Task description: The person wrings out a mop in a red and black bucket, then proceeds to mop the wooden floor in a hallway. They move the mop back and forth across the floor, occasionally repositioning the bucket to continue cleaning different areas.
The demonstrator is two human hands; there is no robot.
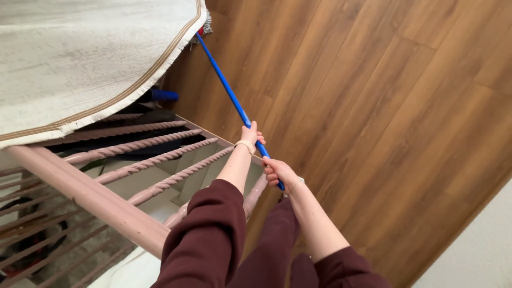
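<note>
Both sets of fingers are clamped on the blue pole: the left hand grips farther up, the right hand just behind it at the near end. Beyond the fingers, the pole runs over the wood floor to the mop head, tucked under the rug, with the pink railing to their left.

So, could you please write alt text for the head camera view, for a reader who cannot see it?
Both hands, left ahead of right, grip a blue pole slanting across a wooden floor toward a pale rug's lifted edge. A pink railing with twisted spindles runs alongside.
</note>
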